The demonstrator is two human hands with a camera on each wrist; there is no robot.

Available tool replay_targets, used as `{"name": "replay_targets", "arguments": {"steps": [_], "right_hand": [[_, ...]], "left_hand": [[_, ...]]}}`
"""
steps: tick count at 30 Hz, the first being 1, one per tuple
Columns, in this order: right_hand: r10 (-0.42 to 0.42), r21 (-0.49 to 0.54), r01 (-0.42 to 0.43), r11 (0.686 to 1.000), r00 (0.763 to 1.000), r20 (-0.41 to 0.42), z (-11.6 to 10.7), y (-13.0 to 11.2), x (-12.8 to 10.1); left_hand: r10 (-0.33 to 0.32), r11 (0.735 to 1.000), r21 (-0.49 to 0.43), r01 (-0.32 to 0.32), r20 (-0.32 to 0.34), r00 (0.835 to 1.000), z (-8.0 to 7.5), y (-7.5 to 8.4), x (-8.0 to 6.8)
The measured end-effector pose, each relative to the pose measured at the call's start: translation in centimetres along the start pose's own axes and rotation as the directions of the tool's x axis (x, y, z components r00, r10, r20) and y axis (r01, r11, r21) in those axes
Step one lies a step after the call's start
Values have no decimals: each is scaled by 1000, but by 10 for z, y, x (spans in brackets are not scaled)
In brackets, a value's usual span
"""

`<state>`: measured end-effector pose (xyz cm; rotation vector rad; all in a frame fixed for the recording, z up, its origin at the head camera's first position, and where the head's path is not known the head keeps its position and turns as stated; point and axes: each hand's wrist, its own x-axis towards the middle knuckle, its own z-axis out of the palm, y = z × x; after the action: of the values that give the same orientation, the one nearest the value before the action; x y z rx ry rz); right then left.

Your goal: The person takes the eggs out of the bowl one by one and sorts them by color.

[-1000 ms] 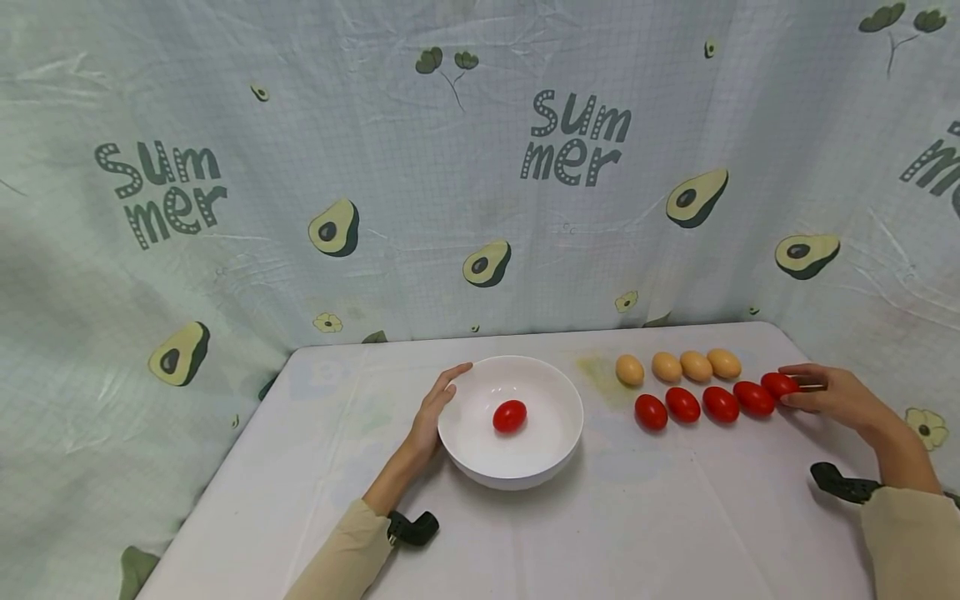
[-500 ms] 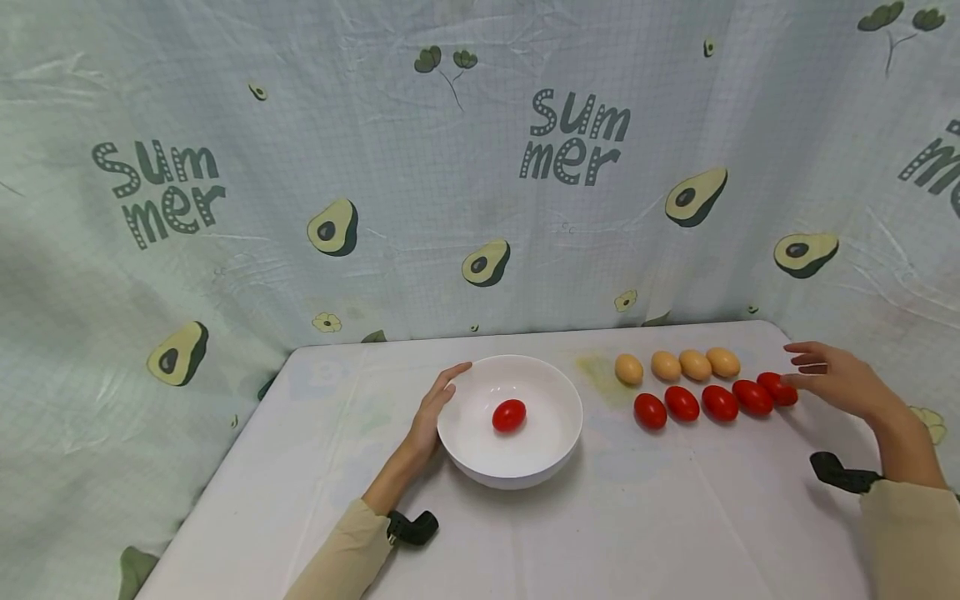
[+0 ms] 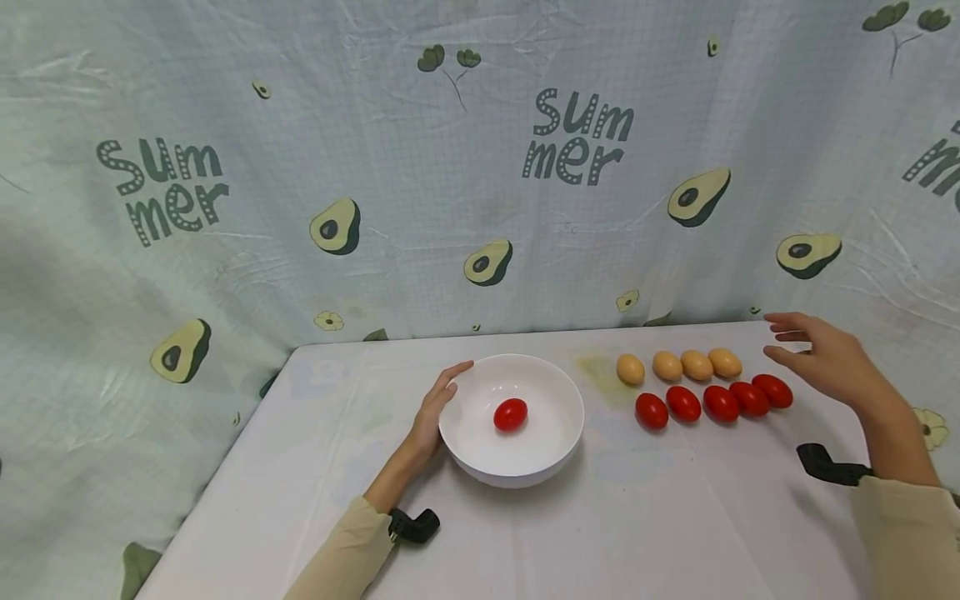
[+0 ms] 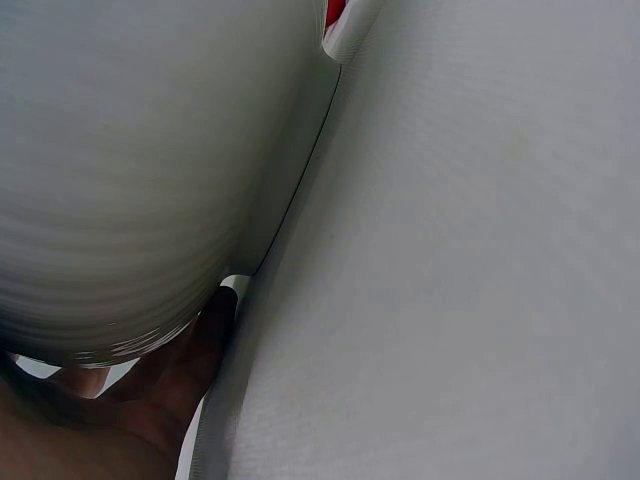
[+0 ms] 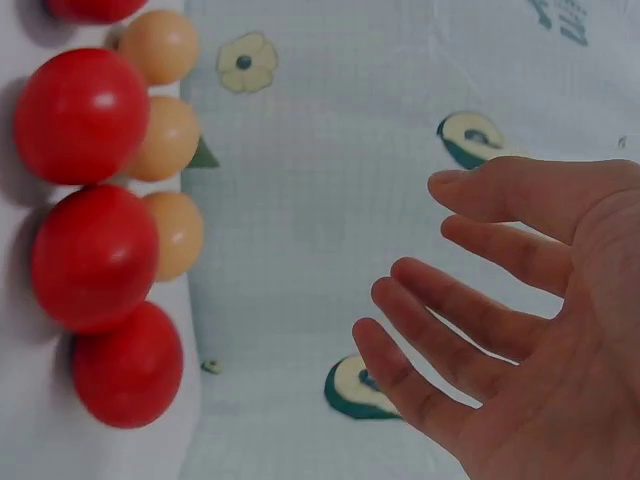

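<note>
A white bowl (image 3: 480,454) stands mid-table in the head view, with one red egg (image 3: 511,415) inside. My left hand (image 3: 431,417) rests along the bowl's left side, fingers extended; the left wrist view shows its thumb (image 4: 215,325) against the bowl's lower wall. At the right, several red eggs (image 3: 721,405) lie in a row, with several tan eggs (image 3: 697,365) behind them. My right hand (image 3: 825,354) hovers to the right of the rightmost red egg (image 3: 772,390), apart from it. In the right wrist view its fingers are spread and hold nothing.
A white cloth covers the table (image 3: 615,533), whose back edge meets a hanging curtain (image 3: 420,175) printed with avocados. Black camera mounts (image 3: 414,527) sit on both wrists. A faint yellowish patch (image 3: 596,375) marks the cloth between the bowl and the eggs.
My right hand has let go of the rightmost red egg and risen up and away. That egg lies slightly further left and nearer. My left hand and the bowl stay put.
</note>
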<state>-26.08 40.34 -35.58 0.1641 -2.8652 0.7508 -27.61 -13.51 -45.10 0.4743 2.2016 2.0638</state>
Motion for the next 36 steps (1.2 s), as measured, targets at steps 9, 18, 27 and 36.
{"name": "replay_targets", "arguments": {"steps": [9,18,27,36], "right_hand": [[-111,25,112,993,992,-66,3,-34,3],[-221,68,229,971,969,-106,6,-60,-1],[-356,59,368,928,922,-152,14,-82,-4],[-447,55,455,889,888,-108,29,-112,-8]], "left_hand": [[5,1000,1,-5,3,1000,0,0,-1],[6,1000,3,-6,4,1000,0,1,-1],[9,1000,10,-9,-5,1000,1,1,0],[4,1000,8,-4,-6,1000,2,1,-1]]}}
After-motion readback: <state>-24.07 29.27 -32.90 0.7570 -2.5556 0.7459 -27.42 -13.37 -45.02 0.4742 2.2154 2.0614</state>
